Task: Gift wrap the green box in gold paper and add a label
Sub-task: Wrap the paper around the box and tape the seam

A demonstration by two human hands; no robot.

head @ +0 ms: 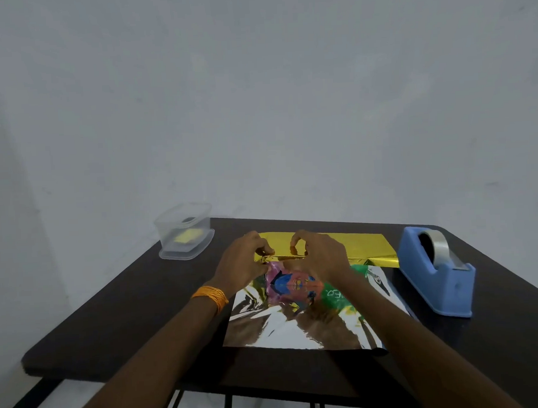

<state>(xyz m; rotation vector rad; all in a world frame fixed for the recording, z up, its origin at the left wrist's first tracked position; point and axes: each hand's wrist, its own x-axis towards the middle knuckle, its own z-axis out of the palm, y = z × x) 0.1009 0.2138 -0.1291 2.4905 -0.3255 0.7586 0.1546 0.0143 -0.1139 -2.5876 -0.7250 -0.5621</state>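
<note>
The gold paper (363,245) lies on the dark table with its silver inner side (299,330) facing up toward me; its far edge is folded over, showing gold. The box (292,285), colourful with green at its right, sits in the middle of the sheet, partly hidden by my hands. My left hand (244,261) pinches the folded gold edge at the box's far left. My right hand (322,257) pinches the same fold at the right, index finger and thumb curled. The fold lies against the box's top far edge.
A blue tape dispenser (436,273) with a roll of clear tape stands at the right of the table. A clear plastic container (185,236) with yellow pieces inside sits at the far left corner. The table's dark top (127,320) ends close in front of me.
</note>
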